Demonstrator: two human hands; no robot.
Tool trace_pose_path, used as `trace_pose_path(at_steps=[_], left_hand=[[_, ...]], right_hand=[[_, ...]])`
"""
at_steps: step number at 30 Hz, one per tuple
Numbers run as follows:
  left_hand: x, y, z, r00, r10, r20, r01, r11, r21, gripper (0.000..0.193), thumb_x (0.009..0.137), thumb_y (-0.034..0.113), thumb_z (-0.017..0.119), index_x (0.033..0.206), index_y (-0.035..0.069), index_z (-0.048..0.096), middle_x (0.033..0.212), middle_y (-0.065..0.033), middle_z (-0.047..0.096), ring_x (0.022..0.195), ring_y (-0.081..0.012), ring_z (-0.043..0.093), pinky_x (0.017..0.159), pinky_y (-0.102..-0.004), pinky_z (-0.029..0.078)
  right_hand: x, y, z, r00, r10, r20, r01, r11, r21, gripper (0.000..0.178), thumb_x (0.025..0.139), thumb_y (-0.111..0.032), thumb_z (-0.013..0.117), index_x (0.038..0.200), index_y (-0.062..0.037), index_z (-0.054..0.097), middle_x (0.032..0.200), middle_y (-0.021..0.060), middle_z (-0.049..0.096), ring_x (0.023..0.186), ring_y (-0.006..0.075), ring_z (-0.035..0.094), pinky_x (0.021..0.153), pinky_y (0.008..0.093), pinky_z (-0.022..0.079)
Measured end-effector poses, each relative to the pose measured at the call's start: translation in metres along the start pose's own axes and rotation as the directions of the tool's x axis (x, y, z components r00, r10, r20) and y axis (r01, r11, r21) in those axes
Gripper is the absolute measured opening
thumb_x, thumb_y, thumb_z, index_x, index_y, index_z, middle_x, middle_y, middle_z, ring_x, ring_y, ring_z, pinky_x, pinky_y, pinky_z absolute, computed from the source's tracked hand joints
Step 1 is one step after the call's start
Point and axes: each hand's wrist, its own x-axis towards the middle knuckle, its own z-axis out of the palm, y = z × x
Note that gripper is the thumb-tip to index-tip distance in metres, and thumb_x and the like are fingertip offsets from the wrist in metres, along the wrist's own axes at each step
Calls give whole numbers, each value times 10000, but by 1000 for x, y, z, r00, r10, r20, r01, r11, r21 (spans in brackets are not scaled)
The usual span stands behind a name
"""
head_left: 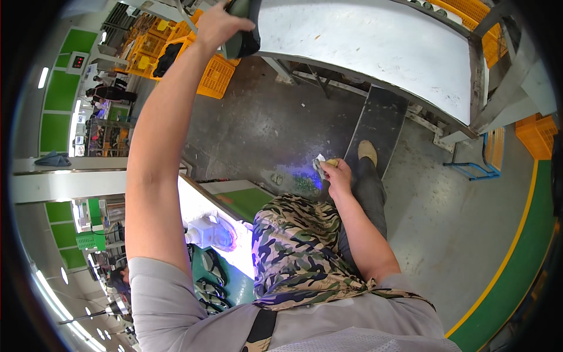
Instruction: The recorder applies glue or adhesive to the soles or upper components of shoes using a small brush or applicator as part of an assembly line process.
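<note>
The left hand (218, 26) reaches to the top of the view, its thumb stretched out over a dark object (251, 44); the fingers are partly lost near the upper edge, so one cannot tell whether they close round it. The dark object sits at the left end of a white-topped desk (363, 41); it is black with a dark green cast, smooth and curved in outline, narrow across and longer from top to bottom; its upper end runs out of view, so its full shape cannot be told. The right hand (339, 176) is held in front of the body, above the floor (264, 126), its thumb and fingers pinched together on a small crumpled piece (318, 167); this is soft-looking, mottled grey and white, with a pale tip standing up and a dull yellowish patch by the fingers; its material is too small to make out. Orange crates (216, 77) stand near the left hand; a lit surface (243, 258) glows white and violet beside the camouflage apron (299, 252).
</note>
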Motion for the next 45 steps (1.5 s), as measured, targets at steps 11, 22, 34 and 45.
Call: trace_pose_path(at_steps=[11,22,34,45], left_hand=[[-146,-15,82,962,64,-264,-114,977,-181,649,716,282,800,1265,18,576,1276,-193,598,1175,-338,582,1001,-390,463],[-758,-76,20,309,-902,301,942,248,-225,614,729,275,827,1246,18,617,1149,-147,689,1051,-267,672,947,-348,513],[-915,-204,39,6,-999,41,1000,5,-20,892,638,456,839,1343,18,514,1240,-197,634,1164,-332,604,990,-398,483],[-869,-256,33,295,-864,409,869,420,261,402,693,151,771,1073,104,650,1097,-155,683,1050,-345,649,904,-441,529]], right_hand=[[12,20,-10,998,24,60,-17,993,-115,210,795,-10,731,906,-86,569,810,4,609,669,117,585,571,276,493],[48,5,-50,965,231,126,-206,960,-190,139,907,-203,667,994,-94,658,901,45,677,786,194,641,650,357,461],[-16,12,-20,930,326,169,-252,902,-352,99,915,-229,665,977,-153,649,907,14,674,789,204,645,695,388,454],[-66,-16,21,940,255,228,-145,900,-410,94,917,-197,659,975,-127,635,939,39,668,826,227,628,707,393,463]])
